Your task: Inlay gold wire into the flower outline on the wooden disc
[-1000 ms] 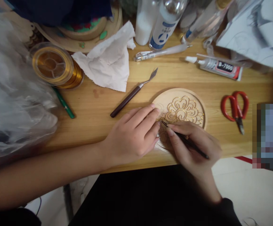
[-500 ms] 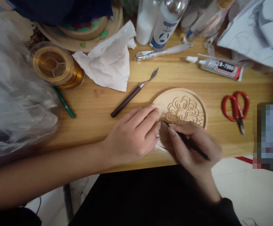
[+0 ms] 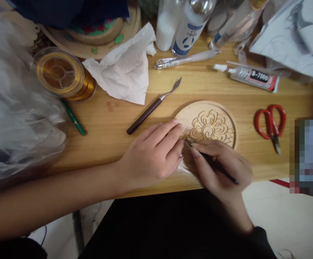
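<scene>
A round wooden dish (image 3: 228, 118) with a gold wire flower pattern (image 3: 209, 126) lies near the table's front edge. My left hand (image 3: 152, 154) rests on the table at the dish's left rim, fingers stretched flat and pressing on a bit of gold wire there. My right hand (image 3: 221, 169) is closed on thin black tweezers (image 3: 213, 162), held like a pen. The tweezers' tip meets the wire just beside my left fingertips. Both hands hide the lower left part of the dish.
A brown-handled palette knife (image 3: 152, 107), red scissors (image 3: 271, 124), a B-7000 glue tube (image 3: 249, 76), a white pen (image 3: 186, 59), crumpled tissue (image 3: 124, 70), a spool of gold wire (image 3: 64, 75), a green pen (image 3: 72, 118), bottles (image 3: 189, 25), a plastic bag (image 3: 13, 104).
My right hand and the tweezers shifted a touch right and then back left at the wire. My left hand stayed put.
</scene>
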Demonstrator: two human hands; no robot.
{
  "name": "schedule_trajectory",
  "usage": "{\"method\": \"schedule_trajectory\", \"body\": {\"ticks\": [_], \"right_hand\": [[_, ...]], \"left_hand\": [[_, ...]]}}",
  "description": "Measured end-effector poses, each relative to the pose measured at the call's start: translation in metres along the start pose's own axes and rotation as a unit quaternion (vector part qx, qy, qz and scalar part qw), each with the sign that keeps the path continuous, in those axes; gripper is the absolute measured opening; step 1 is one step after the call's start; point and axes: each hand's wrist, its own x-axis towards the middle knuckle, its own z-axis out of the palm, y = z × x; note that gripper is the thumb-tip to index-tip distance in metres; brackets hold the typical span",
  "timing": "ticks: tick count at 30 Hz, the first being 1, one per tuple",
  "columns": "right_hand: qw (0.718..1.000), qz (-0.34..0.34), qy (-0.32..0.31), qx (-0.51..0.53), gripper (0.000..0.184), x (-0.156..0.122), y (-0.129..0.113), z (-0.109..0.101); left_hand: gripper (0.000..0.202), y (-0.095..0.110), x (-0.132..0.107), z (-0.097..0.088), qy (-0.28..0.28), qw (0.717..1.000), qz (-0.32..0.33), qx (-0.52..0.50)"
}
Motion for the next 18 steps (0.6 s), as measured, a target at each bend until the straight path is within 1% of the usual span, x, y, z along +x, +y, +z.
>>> {"method": "schedule_trajectory", "body": {"ticks": [7, 11, 18], "right_hand": [[1.000, -0.004, 0.002, -0.006, 0.027, -0.0004, -0.0005, 0.0005], [1.000, -0.012, 0.008, -0.013, 0.028, -0.0008, -0.0002, 0.0011], [1.000, -0.006, 0.006, -0.030, 0.027, -0.0001, -0.0022, 0.0004]], "left_hand": [[0.022, 0.0004, 0.0007, 0.0005, -0.007, 1.000, -0.002, 0.001], [0.023, 0.0003, -0.0003, 0.0006, -0.001, 1.000, 0.000, -0.005], [0.022, 0.0006, 0.0000, -0.0006, -0.006, 1.000, -0.005, 0.000]]}}
